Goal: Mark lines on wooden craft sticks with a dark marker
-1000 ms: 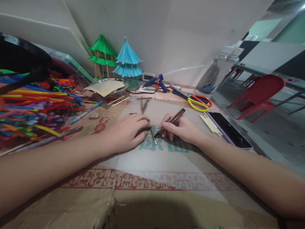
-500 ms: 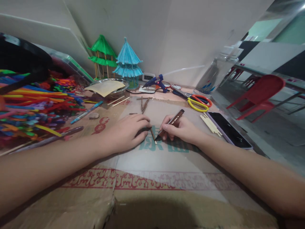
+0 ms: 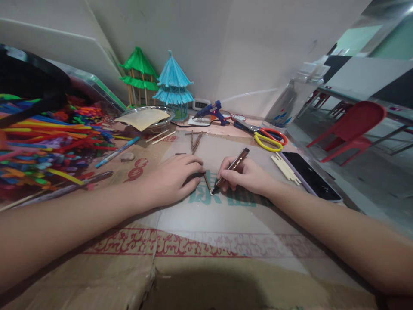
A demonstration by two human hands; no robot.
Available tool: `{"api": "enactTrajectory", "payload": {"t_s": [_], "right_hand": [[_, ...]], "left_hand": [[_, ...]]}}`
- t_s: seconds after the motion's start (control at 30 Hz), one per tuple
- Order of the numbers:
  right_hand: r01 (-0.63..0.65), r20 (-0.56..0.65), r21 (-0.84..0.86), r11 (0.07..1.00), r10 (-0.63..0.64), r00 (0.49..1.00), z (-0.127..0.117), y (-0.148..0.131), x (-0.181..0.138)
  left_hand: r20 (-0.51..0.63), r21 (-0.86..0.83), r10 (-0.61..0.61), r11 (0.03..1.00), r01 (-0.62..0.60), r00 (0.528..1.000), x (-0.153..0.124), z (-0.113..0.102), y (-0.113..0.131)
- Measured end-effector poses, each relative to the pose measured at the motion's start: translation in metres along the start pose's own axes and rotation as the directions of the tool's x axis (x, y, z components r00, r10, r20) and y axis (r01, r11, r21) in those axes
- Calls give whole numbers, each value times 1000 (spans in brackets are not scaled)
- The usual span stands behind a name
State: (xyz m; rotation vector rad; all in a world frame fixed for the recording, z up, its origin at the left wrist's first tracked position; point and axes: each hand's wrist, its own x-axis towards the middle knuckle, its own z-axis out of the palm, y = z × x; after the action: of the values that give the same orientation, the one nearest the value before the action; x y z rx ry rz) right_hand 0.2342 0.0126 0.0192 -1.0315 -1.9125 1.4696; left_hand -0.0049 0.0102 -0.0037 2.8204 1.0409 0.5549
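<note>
My right hand (image 3: 241,174) is closed round a brown marker pen (image 3: 237,162), held slanted with its dark tip down by the near end of a small wooden stick (image 3: 208,183). Most of the stick's visible length is brown; its near end is pale. My left hand (image 3: 174,178) lies low over the sheet, fingers curled and pressed together on the stick's far part, which they hide. Beyond the hands lie several brown sticks (image 3: 195,141). Under everything is a translucent sheet (image 3: 193,221) on printed cardboard (image 3: 112,271).
Colourful pipe cleaners (image 3: 48,146) are heaped at the left. At the back stand a green pavilion model (image 3: 138,64), a blue one (image 3: 174,77) and a blue glue gun (image 3: 211,113). Scissors (image 3: 269,140), pale sticks (image 3: 285,169) and a phone (image 3: 311,176) lie at right.
The marker's tip has shifted slightly down and right along the stick's pale end, and less pale wood shows there. My left hand stays in place.
</note>
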Motion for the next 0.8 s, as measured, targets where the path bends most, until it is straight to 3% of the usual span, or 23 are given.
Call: {"api": "enactTrajectory", "payload": {"t_s": [0.2,0.43,0.8], "right_hand": [[-11,-77,-21,1000,9,997,0,0,0],[-25,14,3,1000,25,1000,0,-3,-1],[-15,-53,-28,999,13,998,1,1,0]], "left_hand": [[5,1,13,1000,-13,1000,2,0,1],[0,6,13,1000,-13,1000,1,1,0],[6,-9,-18,1000,18,1000,1,-1,2]]}}
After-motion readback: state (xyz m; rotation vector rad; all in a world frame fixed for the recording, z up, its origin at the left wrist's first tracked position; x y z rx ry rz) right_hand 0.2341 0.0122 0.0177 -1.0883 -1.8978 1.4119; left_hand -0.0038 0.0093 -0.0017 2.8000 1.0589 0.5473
